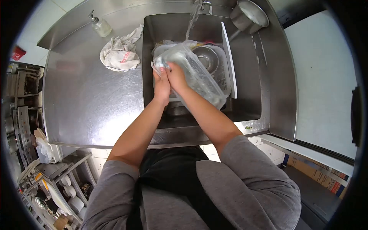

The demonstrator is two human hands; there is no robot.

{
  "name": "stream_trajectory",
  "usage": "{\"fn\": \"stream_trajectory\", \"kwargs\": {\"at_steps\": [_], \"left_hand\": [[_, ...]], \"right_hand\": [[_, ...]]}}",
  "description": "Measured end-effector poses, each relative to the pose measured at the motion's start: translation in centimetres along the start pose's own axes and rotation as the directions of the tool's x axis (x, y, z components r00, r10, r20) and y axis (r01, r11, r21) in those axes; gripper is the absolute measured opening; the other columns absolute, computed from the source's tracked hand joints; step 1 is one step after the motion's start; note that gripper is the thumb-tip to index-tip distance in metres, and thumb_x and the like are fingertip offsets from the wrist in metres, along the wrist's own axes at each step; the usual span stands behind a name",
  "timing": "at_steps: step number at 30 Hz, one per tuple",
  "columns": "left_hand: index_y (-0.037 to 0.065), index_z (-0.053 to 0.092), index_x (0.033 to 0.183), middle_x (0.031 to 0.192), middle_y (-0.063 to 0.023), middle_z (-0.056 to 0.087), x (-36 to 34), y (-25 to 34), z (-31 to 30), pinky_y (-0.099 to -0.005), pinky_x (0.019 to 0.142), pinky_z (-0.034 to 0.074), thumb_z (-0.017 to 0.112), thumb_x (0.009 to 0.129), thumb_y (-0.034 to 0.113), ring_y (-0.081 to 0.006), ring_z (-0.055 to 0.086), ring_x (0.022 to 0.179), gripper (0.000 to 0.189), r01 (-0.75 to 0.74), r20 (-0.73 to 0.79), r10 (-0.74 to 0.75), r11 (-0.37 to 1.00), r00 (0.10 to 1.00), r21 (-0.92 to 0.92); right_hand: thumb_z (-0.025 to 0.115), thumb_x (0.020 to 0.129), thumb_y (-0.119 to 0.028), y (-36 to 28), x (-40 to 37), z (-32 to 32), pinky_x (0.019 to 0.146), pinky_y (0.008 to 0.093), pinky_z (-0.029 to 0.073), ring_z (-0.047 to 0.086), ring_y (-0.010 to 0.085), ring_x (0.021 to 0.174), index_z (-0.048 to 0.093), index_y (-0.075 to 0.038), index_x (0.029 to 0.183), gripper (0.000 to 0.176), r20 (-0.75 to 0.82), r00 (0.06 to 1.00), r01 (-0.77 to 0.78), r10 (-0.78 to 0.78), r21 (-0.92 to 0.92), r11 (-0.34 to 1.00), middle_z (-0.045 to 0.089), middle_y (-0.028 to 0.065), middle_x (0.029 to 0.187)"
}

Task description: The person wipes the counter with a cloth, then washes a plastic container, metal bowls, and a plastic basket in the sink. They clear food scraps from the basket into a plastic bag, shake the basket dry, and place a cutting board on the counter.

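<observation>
"Over the sink, what are you holding?"

"A clear plastic tub, tilted. My left hand and right hand are side by side, closed on its left end. Something pale at my fingertips is too blurred to name."

"And around it?"

"Water runs down just beyond the tub. Below is a white basket with a metal bowl; a white board stands on its right. Left of the sink, a crumpled cloth and a bottle sit on the steel counter."
</observation>
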State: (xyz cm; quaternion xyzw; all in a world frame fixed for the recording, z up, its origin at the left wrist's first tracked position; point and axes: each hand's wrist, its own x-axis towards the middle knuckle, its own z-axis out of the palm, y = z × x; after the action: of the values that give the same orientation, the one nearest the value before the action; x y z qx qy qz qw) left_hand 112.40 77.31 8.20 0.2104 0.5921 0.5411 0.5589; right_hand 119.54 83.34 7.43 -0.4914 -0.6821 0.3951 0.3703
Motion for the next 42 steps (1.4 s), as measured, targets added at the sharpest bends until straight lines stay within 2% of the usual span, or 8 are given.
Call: {"fn": "stream_trajectory", "kwargs": {"at_steps": [4, 10, 14, 20, 28, 34, 38, 42], "left_hand": [[0.032, 0.003, 0.150, 0.146, -0.0102, 0.033, -0.8, 0.9, 0.4, -0.0507, 0.089, 0.046, 0.033, 0.098, 0.059, -0.0286, 0.043, 0.126, 0.066, 0.146, -0.061, -0.147, 0.989, 0.987, -0.032], [0.023, 0.004, 0.153, 0.152, -0.0172, 0.024, 0.7, 2.7, 0.5, -0.0465, 0.108, 0.033, 0.038, 0.099, 0.054, -0.0350, 0.034, 0.135, 0.070, 0.163, -0.197, -0.124, 0.967, 0.972, 0.194], [0.014, 0.020, 0.152, 0.148, -0.0190, 0.033, 0.2, 5.7, -0.4, -0.0421, 0.111, 0.029, 0.037, 0.098, 0.056, -0.0331, 0.037, 0.133, 0.070, 0.044, -0.219, 0.073, 0.872, 0.973, 0.487], [0.008, 0.036, 0.146, 0.150, -0.0137, 0.034, 3.8, 6.1, -4.7, -0.0378, 0.116, 0.018, 0.019, 0.098, 0.064, -0.0238, 0.028, 0.141, 0.076, -0.070, 0.312, -0.096, 0.874, 0.945, 0.481], [0.007, 0.041, 0.140, 0.148, -0.0136, 0.029, 4.3, 2.6, -3.8, -0.0393, 0.114, 0.019, 0.026, 0.099, 0.060, -0.0242, 0.026, 0.138, 0.068, -0.357, 0.224, 0.293, 0.867, 0.929, 0.347], [-0.002, 0.061, 0.108, 0.098, -0.0057, 0.065, 2.1, 6.2, -3.8, -0.0257, 0.079, 0.046, 0.039, 0.099, 0.056, -0.0113, 0.058, 0.085, 0.062, -0.143, 0.400, 0.013, 0.944, 0.916, 0.297], [0.000, 0.064, 0.098, 0.080, -0.0005, 0.063, 0.0, 4.5, -2.5, -0.0233, 0.063, 0.043, 0.049, 0.100, 0.044, -0.0065, 0.054, 0.070, 0.046, -0.160, 0.184, 0.147, 0.986, 0.972, 0.054], [0.004, 0.062, 0.097, 0.074, 0.0014, 0.058, -1.9, 4.2, -1.0, -0.0261, 0.059, 0.041, 0.050, 0.100, 0.041, -0.0059, 0.050, 0.067, 0.040, -0.079, 0.166, 0.037, 0.964, 0.985, 0.254]], "right_hand": [[0.055, 0.092, -0.036, -0.3, -5.2, -4.8, 0.083, 0.0417, 0.047, 0.062, 0.0367, 0.095, 0.061, 0.006, 0.108, 0.045, 0.451, 0.748, -0.486, 0.486, -0.124, 0.865, 0.063, 0.0237, 0.101], [0.066, 0.086, -0.033, 2.4, -11.9, -8.6, 0.090, 0.0393, 0.046, 0.062, 0.0359, 0.105, 0.057, 0.002, 0.120, 0.050, 0.444, 0.888, -0.030, 0.118, -0.199, 0.980, 0.064, 0.0252, 0.110], [0.069, 0.088, -0.021, -1.4, -8.5, -15.3, 0.085, 0.0298, 0.049, 0.062, 0.0123, 0.092, 0.058, -0.001, 0.122, 0.041, 0.760, 0.574, -0.555, 0.304, 0.088, 0.827, 0.068, 0.0072, 0.103], [0.077, 0.081, -0.024, -0.5, -1.9, -24.1, 0.082, 0.0273, 0.050, 0.063, 0.0120, 0.089, 0.066, -0.001, 0.109, 0.037, 0.747, 0.564, -0.494, 0.352, -0.036, 0.868, 0.069, 0.0049, 0.098], [0.081, 0.076, -0.024, -2.9, 0.8, -28.3, 0.082, 0.0280, 0.049, 0.062, 0.0125, 0.088, 0.066, 0.001, 0.107, 0.041, 0.797, 0.522, -0.478, 0.304, -0.022, 0.878, 0.069, 0.0046, 0.096], [0.082, 0.074, -0.025, -1.6, 1.9, -27.1, 0.081, 0.0297, 0.048, 0.061, 0.0119, 0.088, 0.067, -0.002, 0.107, 0.043, 0.848, 0.439, -0.252, 0.296, -0.200, 0.947, 0.069, 0.0039, 0.096], [0.082, 0.071, -0.023, -0.5, 0.8, -23.5, 0.078, 0.0337, 0.049, 0.065, 0.0258, 0.086, 0.066, -0.001, 0.102, 0.042, 0.151, 0.986, -0.011, 0.071, -0.364, 0.931, 0.069, 0.0118, 0.094], [0.075, 0.076, -0.023, -2.0, -2.4, -12.6, 0.088, 0.0452, 0.042, 0.056, 0.0338, 0.096, 0.065, -0.005, 0.096, 0.028, -0.184, 0.941, 0.204, -0.283, -0.357, 0.911, 0.062, 0.0137, 0.100]]}}
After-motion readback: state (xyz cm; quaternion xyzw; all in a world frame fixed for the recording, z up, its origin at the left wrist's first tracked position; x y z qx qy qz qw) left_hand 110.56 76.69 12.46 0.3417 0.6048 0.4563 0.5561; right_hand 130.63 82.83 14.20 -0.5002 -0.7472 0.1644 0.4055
